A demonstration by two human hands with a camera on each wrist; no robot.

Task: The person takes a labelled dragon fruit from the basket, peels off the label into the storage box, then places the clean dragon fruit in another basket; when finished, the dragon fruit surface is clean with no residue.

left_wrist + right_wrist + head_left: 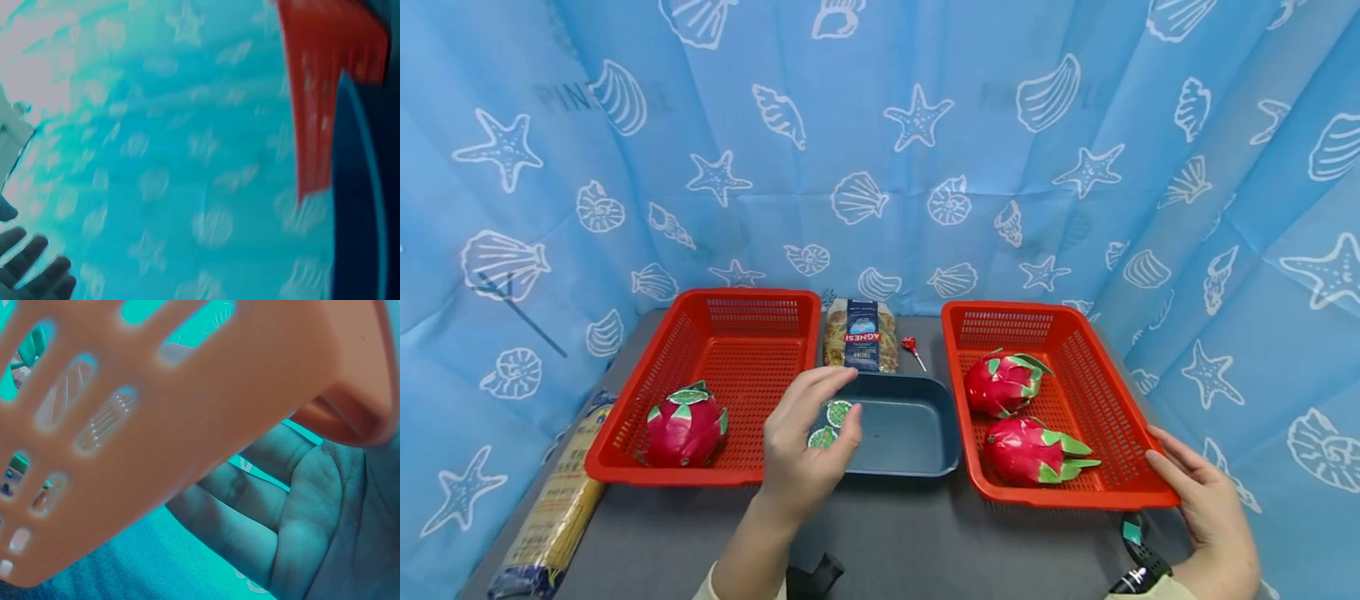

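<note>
My left hand (808, 446) is raised over the left end of the dark blue tray (917, 471), thumb and fingers apart with nothing between them. Two round green labels (838, 412) show in the tray beside the thumb. In the left wrist view, the fingers (37, 265) are spread. My right hand (1213, 500) grips the right front corner of the right red basket (1075, 498); the right wrist view shows its fingers (250, 500) against the outer wall. Inside that basket lie two dragon fruits (1033, 452), leafy ends pointing right.
A left red basket (700, 475) holds one dragon fruit (685, 427) with a green label on top. Behind the tray are an Agnesi pasta bag (862, 337) and a red lollipop (910, 343). A long spaghetti pack (557, 508) lies far left. A blue curtain (880, 167) encloses the table.
</note>
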